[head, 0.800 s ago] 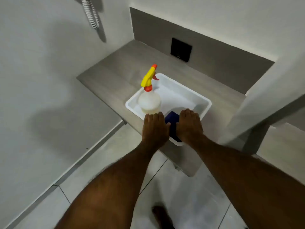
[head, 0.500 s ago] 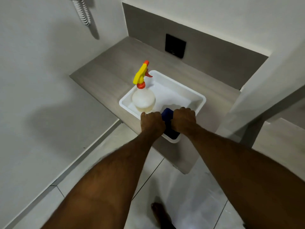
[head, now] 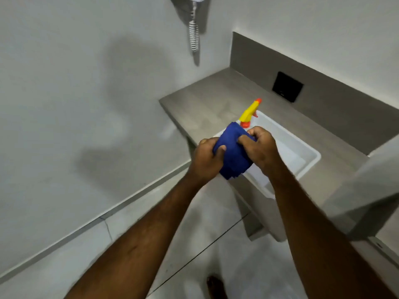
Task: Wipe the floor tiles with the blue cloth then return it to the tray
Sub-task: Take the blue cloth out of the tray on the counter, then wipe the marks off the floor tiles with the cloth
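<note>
The blue cloth (head: 232, 153) is bunched up in the air, in front of the near left end of the white tray (head: 311, 161). My left hand (head: 205, 159) grips its left side and my right hand (head: 262, 151) grips its upper right corner. The tray sits on a grey ledge (head: 207, 104). Pale floor tiles (head: 194, 229) lie below my arms.
A spray bottle with a yellow and orange head (head: 250, 114) stands in the tray, its body hidden behind the cloth. A black wall plate (head: 287, 86) is behind the ledge. A coiled hose (head: 193, 35) hangs on the white wall. My foot (head: 216, 287) is on the tiles.
Both hands have lifted the blue cloth up out of the tray and hold it above the tray's near end. My head has turned left, so the ledge sits further right.
</note>
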`<act>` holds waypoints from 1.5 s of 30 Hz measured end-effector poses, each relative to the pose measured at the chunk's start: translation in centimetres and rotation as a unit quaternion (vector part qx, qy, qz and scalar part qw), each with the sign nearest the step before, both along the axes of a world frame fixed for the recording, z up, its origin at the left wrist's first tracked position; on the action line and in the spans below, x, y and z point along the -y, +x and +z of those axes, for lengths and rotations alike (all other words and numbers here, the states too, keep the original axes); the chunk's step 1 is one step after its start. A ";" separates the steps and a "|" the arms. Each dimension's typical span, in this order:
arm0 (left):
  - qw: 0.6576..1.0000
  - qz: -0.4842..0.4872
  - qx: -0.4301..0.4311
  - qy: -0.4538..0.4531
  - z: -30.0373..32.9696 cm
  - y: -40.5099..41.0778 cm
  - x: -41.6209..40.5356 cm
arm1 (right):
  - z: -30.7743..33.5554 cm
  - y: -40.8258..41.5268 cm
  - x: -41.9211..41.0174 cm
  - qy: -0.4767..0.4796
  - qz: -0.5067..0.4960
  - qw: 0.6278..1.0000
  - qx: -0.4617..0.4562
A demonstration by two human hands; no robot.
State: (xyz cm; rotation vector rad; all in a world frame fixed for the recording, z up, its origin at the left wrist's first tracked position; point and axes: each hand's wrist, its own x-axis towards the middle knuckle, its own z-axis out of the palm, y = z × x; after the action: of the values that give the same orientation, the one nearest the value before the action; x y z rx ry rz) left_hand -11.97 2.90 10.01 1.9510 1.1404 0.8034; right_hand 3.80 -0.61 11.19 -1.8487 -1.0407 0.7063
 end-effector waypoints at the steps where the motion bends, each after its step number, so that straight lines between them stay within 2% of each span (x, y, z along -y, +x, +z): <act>1: 1.000 0.018 0.014 -0.017 0.0 -2.5 0.0 | 0.2 -2.1 -0.4 -0.001 0.024 1.000 -0.006; 4: 0.993 0.098 -0.001 -0.067 -1.0 -10.6 0.2 | -0.4 -9.7 -1.3 -0.006 0.092 0.995 -0.039; 7: 0.982 0.168 -0.034 -0.083 -3.0 -18.1 1.2 | -2.7 -16.8 -1.4 -0.058 0.166 0.980 -0.089; 10: 0.966 0.224 -0.087 -0.092 -6.2 -24.7 2.5 | -5.3 -23.3 -1.2 -0.082 0.223 0.967 -0.089; 16: 0.932 0.293 -0.178 -0.120 -15.8 -33.6 5.4 | -13.5 -30.2 0.0 -0.132 0.202 0.961 -0.135; 21: 0.901 0.254 -0.331 -0.117 -30.9 -37.6 8.7 | -28.4 -31.8 1.0 -0.204 0.141 0.952 -0.178; 24: 0.881 0.202 -0.400 -0.151 -43.2 -38.0 11.5 | -41.1 -32.2 2.0 -0.260 0.099 0.942 -0.186; 29: 0.880 0.137 -0.419 -0.177 -62.9 -38.9 16.5 | -62.0 -32.8 5.4 -0.333 0.065 0.923 -0.180; 32: 0.873 0.106 -0.426 -0.212 -72.3 -40.2 18.6 | -71.7 -33.0 7.3 -0.365 0.055 0.913 -0.176; 34: 0.870 0.092 -0.424 -0.236 -77.1 -41.7 19.5 | -76.6 -33.4 8.0 -0.384 0.054 0.906 -0.169; 39: 0.862 0.107 -0.443 -0.221 -85.4 -45.1 20.2 | -85.0 -34.1 7.8 -0.405 0.016 0.894 -0.189; 41: 0.860 0.121 -0.449 -0.209 -87.4 -45.7 20.1 | -87.1 -34.7 8.0 -0.402 0.017 0.910 -0.094; 43: 0.860 0.140 -0.450 -0.195 -88.9 -46.1 19.5 | -88.4 -35.4 8.8 -0.355 0.074 0.921 0.142; 44: 0.862 0.148 -0.448 -0.185 -89.5 -46.2 19.1 | -88.6 -35.6 9.4 -0.312 0.123 0.904 0.267; 45: 0.864 0.155 -0.446 -0.176 -90.0 -46.5 18.8 | -88.8 -35.8 10.0 -0.266 0.175 0.882 0.348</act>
State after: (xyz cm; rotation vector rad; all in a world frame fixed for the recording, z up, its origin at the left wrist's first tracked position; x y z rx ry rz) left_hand -58.43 -15.85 -80.03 1.8489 2.0024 -0.2522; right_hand -32.04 -10.57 -77.66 -2.5183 -1.8167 0.5668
